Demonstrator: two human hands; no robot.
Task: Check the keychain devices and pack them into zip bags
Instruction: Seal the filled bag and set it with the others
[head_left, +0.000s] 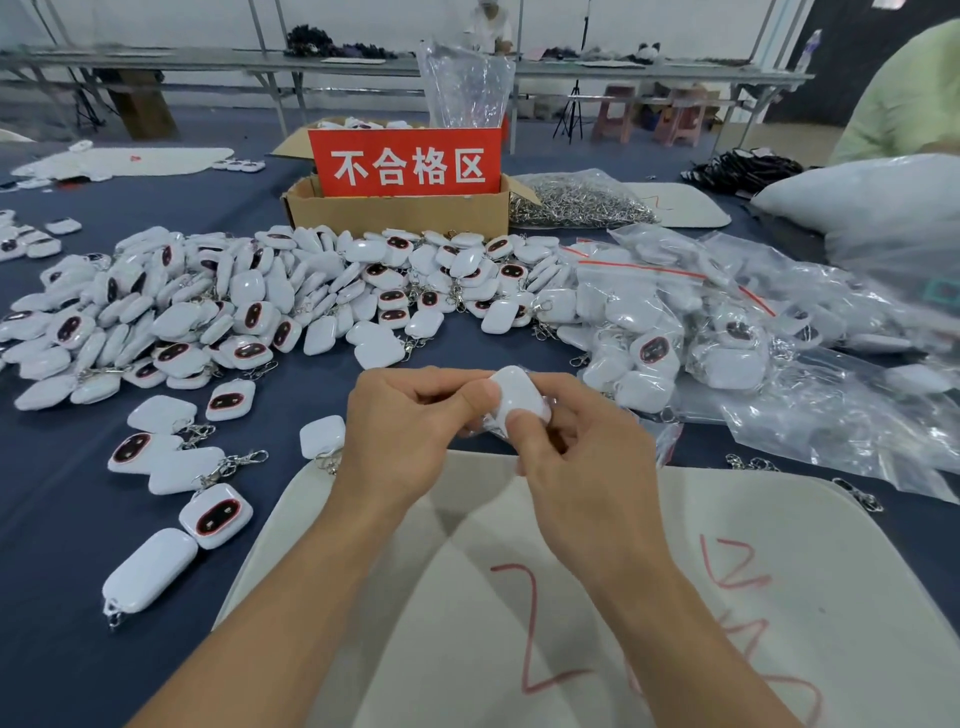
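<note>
Both hands meet above the near edge of the dark blue tablecloth (291, 410), clamped on one glossy white rounded-square plastic keychain device (517, 397) that sits in a crinkled clear zip bag (480, 428); the left hand (410, 415) pinches its left side, the right hand (576, 452) thumb presses its lower edge, both equally near

Two hands meet in the middle, near the front, above the far edge of a mat (779, 519). The left hand (405, 431) and right hand (582, 467) hold one keychain device (519, 397) between them. Behind them a big pile of devices (260, 291) spreads to the left. A pile of bags (779, 332) lies on the right. A box (400, 208) sits far behind the piles.
</note>
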